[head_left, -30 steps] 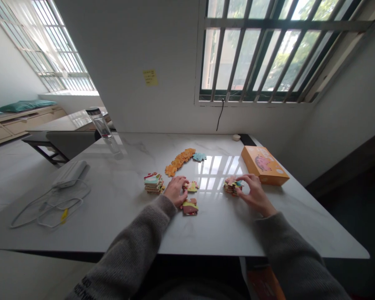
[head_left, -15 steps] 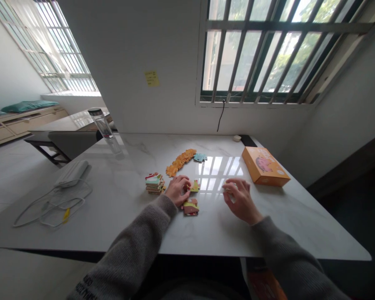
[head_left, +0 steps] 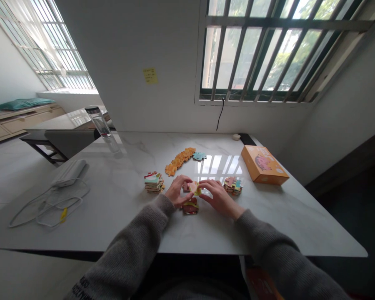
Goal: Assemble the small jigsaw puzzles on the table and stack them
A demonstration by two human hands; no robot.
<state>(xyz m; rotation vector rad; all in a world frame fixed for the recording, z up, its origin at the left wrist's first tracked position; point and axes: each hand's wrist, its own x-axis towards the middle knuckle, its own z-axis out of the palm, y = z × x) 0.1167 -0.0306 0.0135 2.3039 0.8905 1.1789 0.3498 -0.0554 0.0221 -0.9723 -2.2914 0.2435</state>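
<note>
My left hand (head_left: 176,191) and my right hand (head_left: 219,197) meet over the middle of the table, each pinching a side of a pink and yellow-green puzzle piece (head_left: 193,187). Fingers hide parts of its edges. Just below lies a small pile of brown and red puzzle pieces (head_left: 190,207), close to my left thumb. A tall stack of puzzle pieces (head_left: 153,182) stands left of my left hand. Beyond my right hand is another stack of puzzle pieces (head_left: 233,185), pink and teal on top.
An arc of orange puzzle pieces (head_left: 180,161) and some light-blue pieces (head_left: 199,156) lie farther back. An orange box (head_left: 264,164) is at the right. On the left are a grey pouch (head_left: 70,173), a white cable (head_left: 43,204) and a clear bottle (head_left: 99,123).
My right hand has moved left from the right-hand stack, uncovering it, and now meets my left hand at the puzzle piece. My left hand has stayed nearly in place.
</note>
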